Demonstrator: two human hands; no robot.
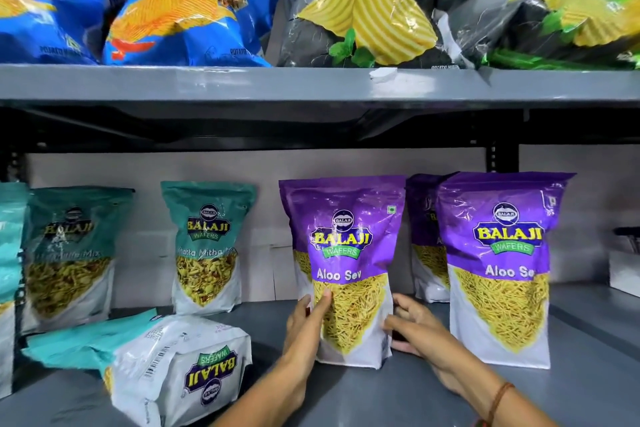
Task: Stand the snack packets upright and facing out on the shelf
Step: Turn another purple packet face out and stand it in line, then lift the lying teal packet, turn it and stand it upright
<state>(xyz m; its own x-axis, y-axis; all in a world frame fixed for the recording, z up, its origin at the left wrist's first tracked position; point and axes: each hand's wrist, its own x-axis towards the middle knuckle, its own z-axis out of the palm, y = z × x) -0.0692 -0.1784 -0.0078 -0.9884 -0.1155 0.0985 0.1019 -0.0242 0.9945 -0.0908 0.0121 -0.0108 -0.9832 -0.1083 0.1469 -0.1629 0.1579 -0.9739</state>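
A purple Aloo Sev packet point(346, 253) stands upright, face out, mid-shelf. My left hand point(306, 326) presses its left edge with the thumb on the front. Its lower right edge is held by my right hand point(412, 329). A second purple Aloo Sev packet point(502, 267) stands upright to the right, with a third purple packet point(424, 239) behind it. Two teal packets point(207, 246) point(69, 253) stand upright at left. One teal packet point(166, 367) lies flat on its back, bottom end toward me.
The grey lower shelf point(450, 402) has bare room in front and at right. A white box point(623, 270) sits at far right. The upper shelf point(311, 83) carries blue and grey chip bags. Another teal packet point(10, 270) is cut off at the left edge.
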